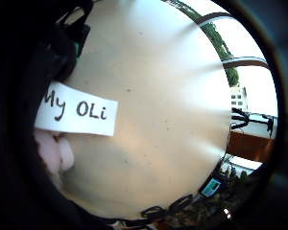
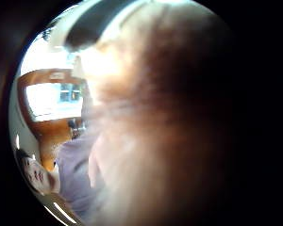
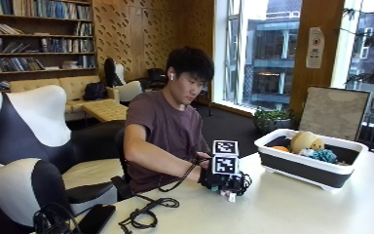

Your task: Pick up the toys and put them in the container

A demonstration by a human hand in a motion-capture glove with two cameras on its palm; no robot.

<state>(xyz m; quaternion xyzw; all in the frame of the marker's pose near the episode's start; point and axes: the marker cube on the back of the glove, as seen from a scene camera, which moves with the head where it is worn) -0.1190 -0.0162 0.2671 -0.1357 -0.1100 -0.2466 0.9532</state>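
One person sits at the pale tabletop (image 3: 290, 204), seen from the outside view. At the left edge of the tabletop lie a flat black phone-like object (image 3: 96, 218) and a coil of black cable (image 3: 145, 214). Behind them stand black-and-white armchairs (image 3: 25, 146).

Middle: the black-gloved right hand (image 3: 220, 181) rests low on the tabletop, forearm stretched forward. Whether its fingers are released or clenched cannot be told; they are hidden under the gear on the glove. No toy shows in it. Bare hand not visible.

Little-finger-side palm view: bare pale tabletop fills most of it, with a white paper label (image 1: 77, 110) hand-lettered in black lying flat on it, close to the palm. Pinkish fingertips (image 1: 57, 153) show just beside the label's edge. Thumb-side palm view: blurred, only a close skin-toned mass and the person's purple shirt (image 2: 75, 174).

Right: white-rimmed, dark-walled rectangular plastic container (image 3: 307, 168) sits on the tabletop, well apart from the right hand. Several toys are inside: a round yellow plush toy (image 3: 306, 141) standing tallest, a teal knitted toy (image 3: 323, 156) just beside it, an orange piece (image 3: 280, 148) barely showing at the near rim. A tan board (image 3: 335, 113) stands behind the container.
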